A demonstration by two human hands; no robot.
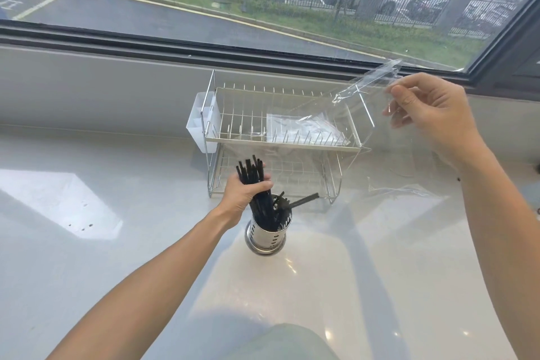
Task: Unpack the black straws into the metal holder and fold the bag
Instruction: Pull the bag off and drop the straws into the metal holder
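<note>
A bundle of black straws [252,173] stands with its lower ends inside the perforated metal holder [265,236] on the white counter. My left hand [243,195] is closed around the bundle just above the holder's rim. A few straws [304,200] lean out to the right over the rim. My right hand [427,114] is raised at the right, pinching the clear plastic bag [377,114], which hangs open and looks empty, reaching down toward the counter.
A two-tier wire dish rack [280,149] stands behind the holder against the window sill, with a white plastic caddy [201,122] on its left side and some clear packets [304,131] on the top tier. A large window runs along the back.
</note>
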